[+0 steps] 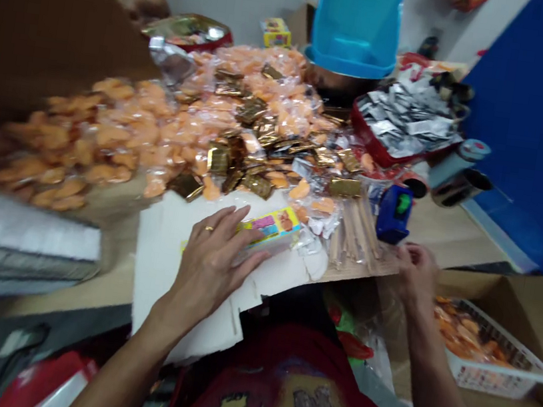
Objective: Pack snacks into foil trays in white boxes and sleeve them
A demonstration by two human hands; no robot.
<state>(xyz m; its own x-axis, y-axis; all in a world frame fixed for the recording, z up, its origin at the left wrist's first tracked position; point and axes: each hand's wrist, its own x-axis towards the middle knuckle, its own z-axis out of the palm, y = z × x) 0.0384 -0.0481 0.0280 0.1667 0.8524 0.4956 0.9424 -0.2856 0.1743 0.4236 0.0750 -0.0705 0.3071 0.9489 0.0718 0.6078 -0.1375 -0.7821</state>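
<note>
In the head view, the left hand (209,265) rests, fingers spread, on a glossy box (276,226) over white card (159,248); the right hand (417,274) presses its fingertips together beside a blue dispenser (394,214), any hold unclear. A red tray (375,147) holds shiny silver packets (405,118), a perforated basket (493,381) orange pieces (465,335).

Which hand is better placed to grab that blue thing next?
The right hand, I think: it's right by the blue thing, while the left hand is farther off, at the colourful box.
</note>
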